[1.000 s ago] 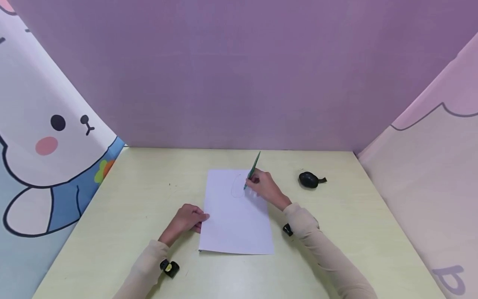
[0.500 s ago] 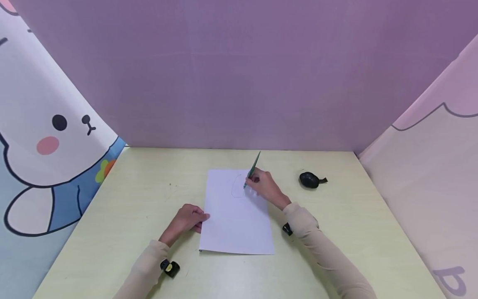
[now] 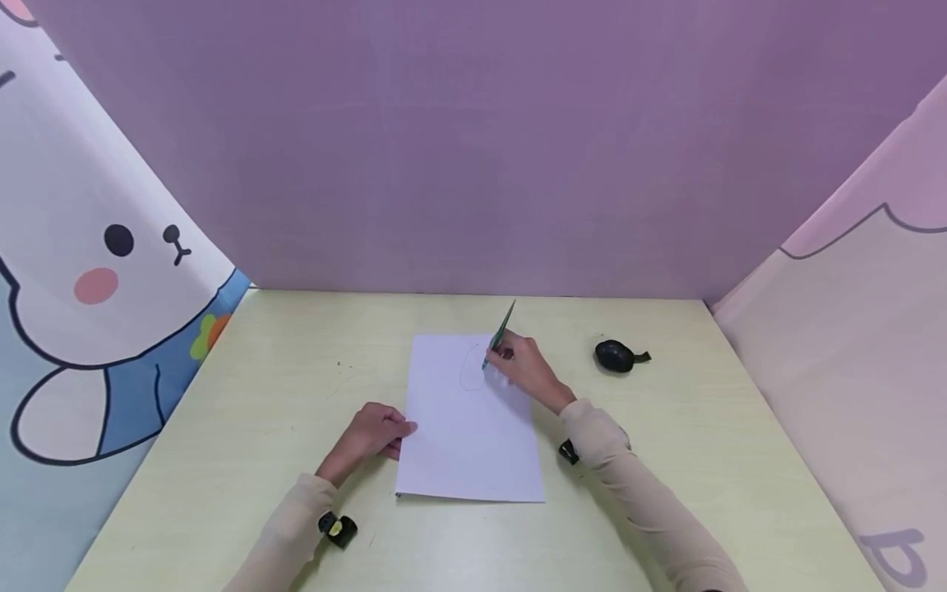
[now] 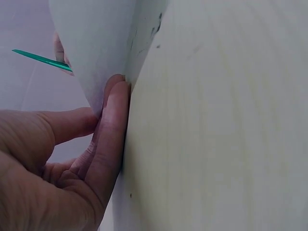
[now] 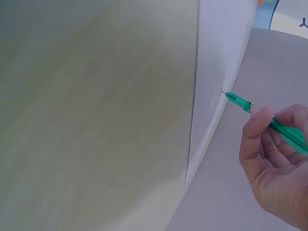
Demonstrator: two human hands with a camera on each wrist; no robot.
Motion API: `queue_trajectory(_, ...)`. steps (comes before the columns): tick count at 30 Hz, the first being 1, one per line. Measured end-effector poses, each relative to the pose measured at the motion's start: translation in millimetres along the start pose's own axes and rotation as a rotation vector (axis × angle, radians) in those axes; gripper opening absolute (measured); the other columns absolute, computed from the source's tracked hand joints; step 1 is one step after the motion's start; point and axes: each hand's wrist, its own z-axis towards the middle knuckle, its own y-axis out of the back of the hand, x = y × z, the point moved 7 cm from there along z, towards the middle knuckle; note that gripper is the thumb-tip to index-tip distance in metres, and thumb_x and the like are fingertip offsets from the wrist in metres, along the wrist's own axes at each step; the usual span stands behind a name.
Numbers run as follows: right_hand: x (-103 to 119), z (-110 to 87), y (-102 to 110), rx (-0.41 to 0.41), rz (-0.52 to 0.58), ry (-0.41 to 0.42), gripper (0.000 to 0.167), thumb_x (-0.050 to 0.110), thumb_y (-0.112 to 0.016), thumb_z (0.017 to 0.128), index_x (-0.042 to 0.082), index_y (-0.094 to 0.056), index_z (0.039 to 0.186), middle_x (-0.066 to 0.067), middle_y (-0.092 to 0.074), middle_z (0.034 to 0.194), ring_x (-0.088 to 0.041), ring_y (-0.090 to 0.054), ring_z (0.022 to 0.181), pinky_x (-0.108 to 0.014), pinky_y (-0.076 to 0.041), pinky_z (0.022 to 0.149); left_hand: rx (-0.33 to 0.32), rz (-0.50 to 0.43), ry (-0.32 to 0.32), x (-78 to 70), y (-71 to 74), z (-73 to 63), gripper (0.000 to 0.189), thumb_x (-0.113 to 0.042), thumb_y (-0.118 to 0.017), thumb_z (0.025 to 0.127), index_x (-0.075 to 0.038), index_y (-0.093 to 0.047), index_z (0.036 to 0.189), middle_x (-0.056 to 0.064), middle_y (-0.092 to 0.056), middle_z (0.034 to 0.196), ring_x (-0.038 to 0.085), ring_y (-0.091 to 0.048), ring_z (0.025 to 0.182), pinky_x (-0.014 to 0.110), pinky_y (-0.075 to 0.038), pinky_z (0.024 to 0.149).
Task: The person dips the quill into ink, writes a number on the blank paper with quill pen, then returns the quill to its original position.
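A white sheet of paper lies on the table, bearing a thin, curved pencil-like line near its top. My right hand grips a slim green pen, its tail tilted up and away. In the right wrist view the fine tip of the pen is at the paper's surface. At the sheet's left edge, my left hand pinches the paper. The left wrist view has the thumb on the sheet's upper side and the fingers underneath, against the table.
A black rounded object with a short tail sits on the table to the right of the paper. A purple wall rises behind the table. Printed cartoon panels flank both sides.
The pen tip has shifted slightly up the sheet, away from me, along the right side of the curve. My left hand stays at the paper's left edge.
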Motion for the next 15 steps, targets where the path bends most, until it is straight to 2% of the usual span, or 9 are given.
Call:
queue_trajectory(7,-3.5,1.8,-2.4,0.002,0.014,-0.017,0.011,0.011,-0.064,0.104,0.001,-0.066,0.108,-0.019,-0.074,0.100,-0.035,-0.071,0.087,-0.026,-0.059,0.053,0.007,0.002,-0.007,0.7,0.9,1.8,0.015,-0.008,-0.071,0.097,0.005,-0.072,0.091,0.008,-0.066,0.068,0.015,-0.068,0.054,0.028,-0.062,0.054)
queue_trajectory(15,-3.8,3.6,-2.8,-0.007,0.018,-0.012,0.010,0.009,-0.065,0.104,0.000,-0.066,0.108,-0.022,-0.074,0.101,-0.036,-0.071,0.086,-0.029,-0.059,0.053,0.007,0.007,0.004,0.9,0.2,2.2,0.015,-0.009,-0.072,0.097,0.005,-0.072,0.092,0.009,-0.067,0.069,0.015,-0.069,0.055,0.028,-0.062,0.055)
